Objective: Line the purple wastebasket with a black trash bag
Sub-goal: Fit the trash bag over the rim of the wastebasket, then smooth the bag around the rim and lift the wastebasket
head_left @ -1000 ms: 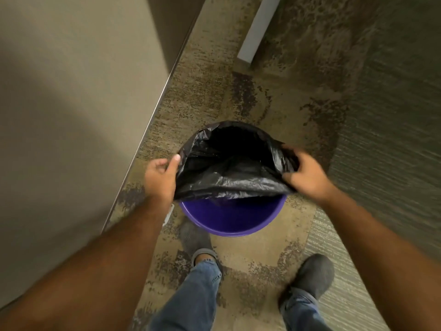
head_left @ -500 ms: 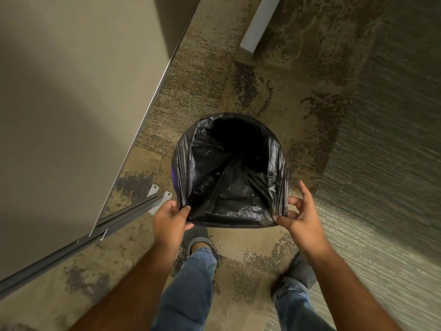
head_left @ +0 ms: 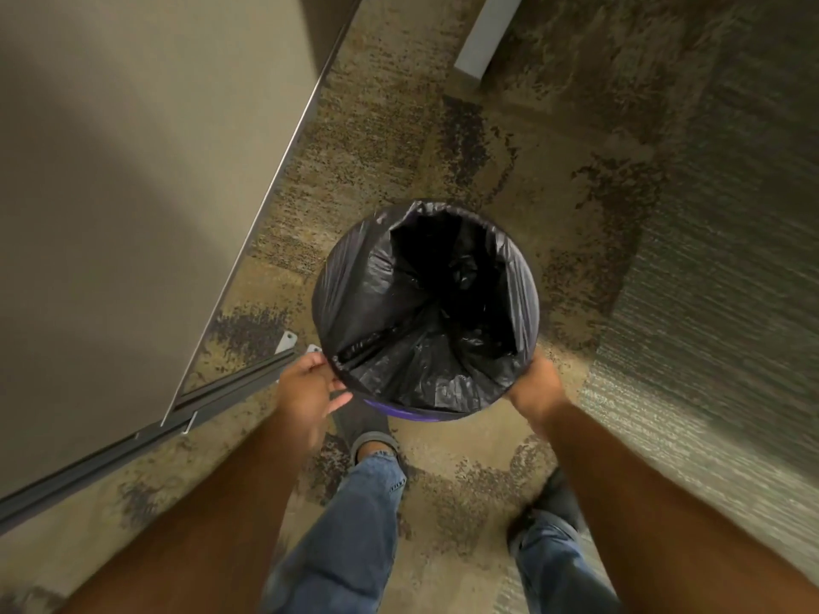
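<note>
The black trash bag lies open inside the purple wastebasket and its edge is folded over the whole rim. Only a thin purple strip of the basket shows at the near side, under the bag's edge. My left hand is at the near left of the rim, fingers curled on the bag's folded edge. At the near right of the rim, my right hand presses against the bag over the basket's side. The basket stands on the carpet right in front of my feet.
A beige partition wall with a metal base rail runs along the left, close to the basket. A white post stands at the far top. My two shoes and jeans are just below the basket. Patterned carpet spreads to the right.
The bag's near edge has been pulled down over the near rim, so the purple opening is now covered. Both hands moved from the basket's sides to its near side.
</note>
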{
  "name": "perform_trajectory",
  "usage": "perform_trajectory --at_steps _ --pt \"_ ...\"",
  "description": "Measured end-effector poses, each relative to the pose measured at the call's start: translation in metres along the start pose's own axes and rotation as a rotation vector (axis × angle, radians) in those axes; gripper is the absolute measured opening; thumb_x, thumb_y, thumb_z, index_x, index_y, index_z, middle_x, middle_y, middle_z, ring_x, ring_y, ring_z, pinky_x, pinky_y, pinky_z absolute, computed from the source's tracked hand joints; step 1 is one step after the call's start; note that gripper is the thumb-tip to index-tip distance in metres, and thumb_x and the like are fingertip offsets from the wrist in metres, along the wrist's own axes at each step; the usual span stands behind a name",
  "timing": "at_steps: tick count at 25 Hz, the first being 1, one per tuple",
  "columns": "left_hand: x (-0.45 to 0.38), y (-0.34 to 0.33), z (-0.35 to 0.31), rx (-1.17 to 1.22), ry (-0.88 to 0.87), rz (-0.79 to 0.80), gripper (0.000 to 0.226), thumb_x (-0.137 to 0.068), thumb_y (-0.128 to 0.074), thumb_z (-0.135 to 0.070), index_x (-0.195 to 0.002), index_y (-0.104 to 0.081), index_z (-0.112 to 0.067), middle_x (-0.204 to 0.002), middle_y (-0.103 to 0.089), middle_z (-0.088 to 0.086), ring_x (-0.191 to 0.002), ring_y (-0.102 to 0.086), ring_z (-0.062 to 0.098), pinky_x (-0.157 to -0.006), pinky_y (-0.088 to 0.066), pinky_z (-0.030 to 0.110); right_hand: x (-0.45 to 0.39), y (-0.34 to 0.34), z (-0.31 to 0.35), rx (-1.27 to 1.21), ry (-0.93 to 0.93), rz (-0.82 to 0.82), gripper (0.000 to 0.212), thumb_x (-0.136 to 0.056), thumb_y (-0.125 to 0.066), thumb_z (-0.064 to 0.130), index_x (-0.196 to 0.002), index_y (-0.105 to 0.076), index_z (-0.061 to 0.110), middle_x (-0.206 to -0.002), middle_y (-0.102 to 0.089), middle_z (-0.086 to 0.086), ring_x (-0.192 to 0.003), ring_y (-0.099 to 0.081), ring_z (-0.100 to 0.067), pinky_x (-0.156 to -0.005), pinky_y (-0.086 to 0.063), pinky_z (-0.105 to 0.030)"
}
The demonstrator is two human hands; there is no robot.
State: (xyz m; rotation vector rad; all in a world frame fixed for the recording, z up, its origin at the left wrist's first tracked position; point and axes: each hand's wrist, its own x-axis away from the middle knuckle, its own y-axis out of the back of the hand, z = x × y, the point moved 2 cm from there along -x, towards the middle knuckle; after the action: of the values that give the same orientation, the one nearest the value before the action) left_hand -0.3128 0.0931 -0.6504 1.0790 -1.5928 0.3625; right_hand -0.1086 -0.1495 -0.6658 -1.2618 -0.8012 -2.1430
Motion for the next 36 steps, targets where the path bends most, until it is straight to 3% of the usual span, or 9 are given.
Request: perform_trajectory --at_steps 4,7,10,14,20,26,29,32,36 --pt "-0.013 0.002 -0.027 -0.237 -0.118 0.082 0.014 -0.107 -0.053 -0.005 -0.098 -0.061 -0.01 -0.086 -0.07 0.008 -0.067 -0.065 0.018 -0.066 -0.064 0.034 -0.011 0.005 0.003 -0.151 -0.045 0.023 0.043 -0.086 -0.07 -0.024 -0.122 -0.063 0.0 -0.107 -0.074 -0.009 -0.071 -0.075 0.001 -0.057 -0.059 -0.017" --pt "-0.018 0.005 -0.029 -0.261 -0.165 0.039 0.021 -0.108 -0.046 0.002 -0.091 -0.049 -0.01 -0.077 -0.056 0.012 -0.045 -0.052 0.014 -0.053 -0.056 0.033 -0.014 0.018 -0.005 0.144 -0.021 -0.146 0.035 -0.081 -0.08 -0.014 -0.109 -0.068 0.003 -0.099 -0.078 -0.016 -0.092 -0.078 -0.029 -0.072 -0.065 -0.04" --pt "-0.018 -0.004 -0.036 -0.234 -0.092 0.008 0.028 -0.104 -0.037 0.009 -0.09 -0.054 -0.01 -0.076 -0.061 0.014 -0.049 -0.056 0.016 -0.047 -0.055 0.029 -0.017 0.013 0.0 0.227 -0.001 -0.236 0.024 -0.083 -0.078 -0.006 -0.102 -0.069 0.005 -0.094 -0.076 -0.017 -0.093 -0.072 -0.039 -0.077 -0.052 -0.038" --pt "-0.027 -0.013 -0.07 -0.06 -0.177 -0.014 0.025 -0.105 -0.049 -0.004 -0.11 -0.072 -0.011 -0.106 -0.081 0.014 -0.087 -0.078 0.027 -0.069 -0.066 0.036 -0.023 0.013 0.02 -0.057 -0.107 -0.089 0.022 -0.094 -0.067 -0.01 -0.101 -0.07 0.011 -0.092 -0.077 -0.008 -0.079 -0.069 -0.023 -0.064 -0.065 -0.035" --pt "-0.033 -0.035 -0.122 0.079 -0.287 0.073 0.021 -0.097 -0.073 -0.03 -0.107 -0.079 -0.012 -0.109 -0.083 0.011 -0.095 -0.078 0.023 -0.097 -0.061 0.043 -0.023 0.05 0.068 -0.473 0.01 -0.129 0.022 -0.1 -0.056 0.008 -0.095 -0.075 0.018 -0.072 -0.069 0.003 -0.055 -0.058 -0.011 -0.066 -0.053 -0.03" --pt "-0.049 -0.029 -0.113 0.1 -0.175 -0.054 0.009 -0.103 -0.066 -0.017 -0.101 -0.075 -0.013 -0.101 -0.079 0.012 -0.065 -0.071 0.016 -0.052 -0.058 0.025 -0.041 0.046 0.076 -0.393 -0.089 -0.175 0.016 -0.102 -0.067 0.012 -0.089 -0.076 0.014 -0.075 -0.072 -0.006 -0.054 -0.061 -0.014 -0.06 -0.051 -0.03" --pt "-0.066 -0.03 -0.107 -0.021 -0.17 -0.058 0.014 -0.104 -0.062 -0.012 -0.102 -0.075 -0.011 -0.099 -0.079 0.013 -0.071 -0.072 0.022 -0.055 -0.059 0.03 -0.052 0.034 0.068 -0.247 -0.079 -0.205 0.029 -0.101 -0.067 0.004 -0.074 -0.069 0.012 -0.062 -0.066 -0.007 -0.033 -0.051 -0.005 -0.035 -0.039 -0.016" --pt "-0.075 -0.028 -0.105 -0.118 -0.16 -0.03 0.015 -0.105 -0.058 -0.009 -0.112 -0.072 -0.009 -0.096 -0.077 0.012 -0.074 -0.07 0.025 -0.048 -0.057 0.028 -0.052 0.031 0.056 -0.282 -0.08 -0.192 0.026 -0.099 -0.069 0.006 -0.074 -0.069 0.013 -0.071 -0.069 -0.011 -0.048 -0.055 -0.015 -0.043 -0.044 -0.021" --pt "-0.06 -0.013 -0.106 -0.049 -0.336 -0.178 0.014 -0.101 -0.069 -0.018 -0.115 -0.069 -0.022 -0.113 -0.076 0.005 -0.105 -0.073 0.025 -0.094 -0.062 0.046 -0.021 0.046 0.039 -0.345 0.014 -0.444 0.014 -0.1 -0.067 0.024 -0.088 -0.071 0.02 -0.088 -0.073 -0.003 -0.078 -0.065 -0.023 -0.069 -0.05 -0.036"
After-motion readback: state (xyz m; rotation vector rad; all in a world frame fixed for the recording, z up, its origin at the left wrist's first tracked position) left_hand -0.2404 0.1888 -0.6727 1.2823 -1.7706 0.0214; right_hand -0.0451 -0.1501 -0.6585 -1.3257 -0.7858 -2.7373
